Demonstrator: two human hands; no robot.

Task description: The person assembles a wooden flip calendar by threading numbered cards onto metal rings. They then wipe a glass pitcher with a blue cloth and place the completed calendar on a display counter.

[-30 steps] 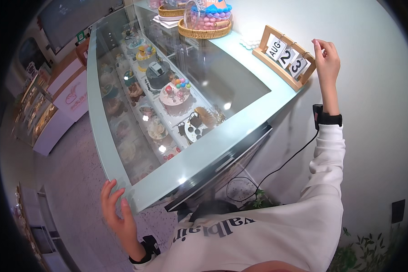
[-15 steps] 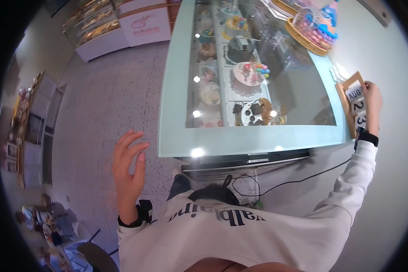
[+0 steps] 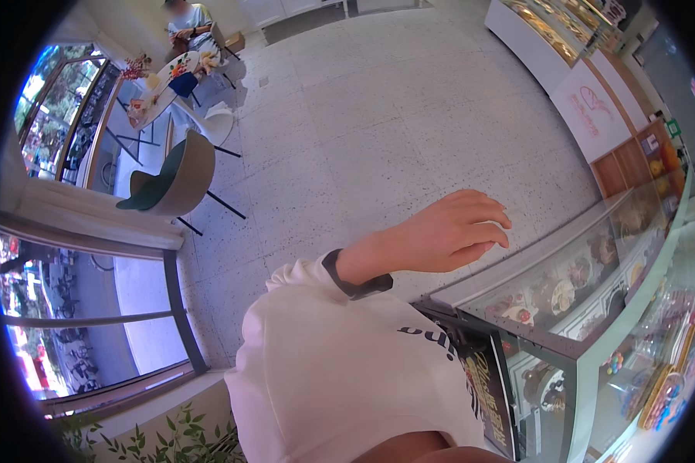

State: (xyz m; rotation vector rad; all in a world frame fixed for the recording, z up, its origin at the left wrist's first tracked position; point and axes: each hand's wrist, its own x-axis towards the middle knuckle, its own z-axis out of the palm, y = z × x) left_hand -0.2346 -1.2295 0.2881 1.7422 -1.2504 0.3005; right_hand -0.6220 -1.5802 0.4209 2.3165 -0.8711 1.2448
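My left hand [image 3: 444, 233] reaches across the middle of the view, back of the hand up, fingers loosely bent and a little apart, holding nothing. A dark band [image 3: 355, 278] circles its wrist below the white sleeve [image 3: 305, 282]. Nearest to the hand is a glass display case [image 3: 552, 337] at the lower right, with several decorated cakes [image 3: 561, 297] inside. The hand appears over the floor beside the case, not touching it. My right hand is out of view.
A grey chair with a green seat [image 3: 185, 174] stands on the speckled floor [image 3: 324, 147] at the left. Behind it, a person [image 3: 193, 27] sits by a table [image 3: 158, 96]. A white counter [image 3: 571, 100] is at the far right, windows [image 3: 93, 309] and leafy plants [image 3: 170, 432] at the left.
The view has swung left, bringing windows, chair and seated person closer into sight. My right hand, earlier at a wooden block calendar, has left the view. My left hand still holds nothing.
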